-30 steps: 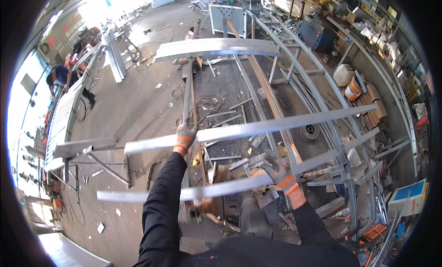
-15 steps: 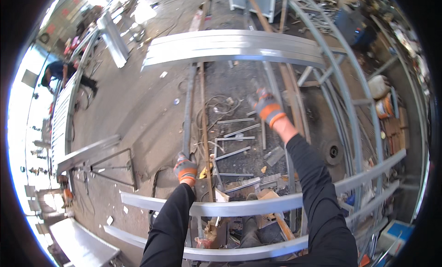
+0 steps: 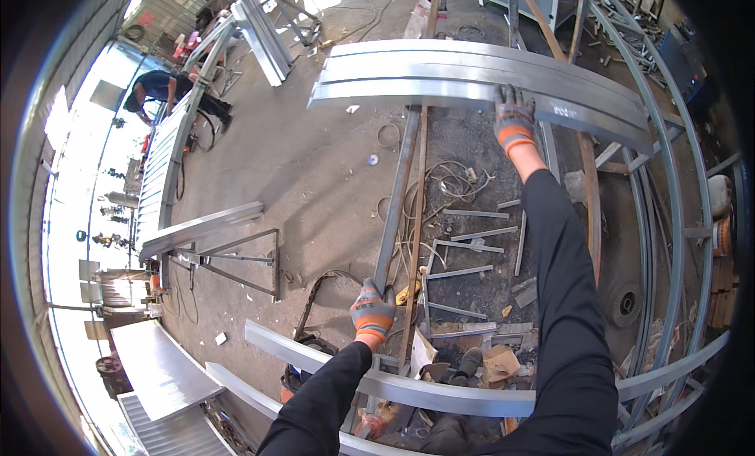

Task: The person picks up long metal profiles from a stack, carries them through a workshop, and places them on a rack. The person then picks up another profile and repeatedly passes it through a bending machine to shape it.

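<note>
Two-handed, holds the right hand [image 3: 514,122] at the edge of shiny metal bars [image 3: 440,70], just beneath the spread fingers. Has the left hand [image 3: 373,310] over a long rail [image 3: 399,196], with fingers bent; cannot tell if clamped. Seems at the step of reaching for bars; probably calls for curling the right fingers round an edge.

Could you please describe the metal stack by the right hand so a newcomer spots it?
Follow the parallel rails up from the left hand. Higher up, across them, lies a wide silver stack of beams, the right hand at its near edge. Unlike the separated beams below, its beams lie packed together.
</note>
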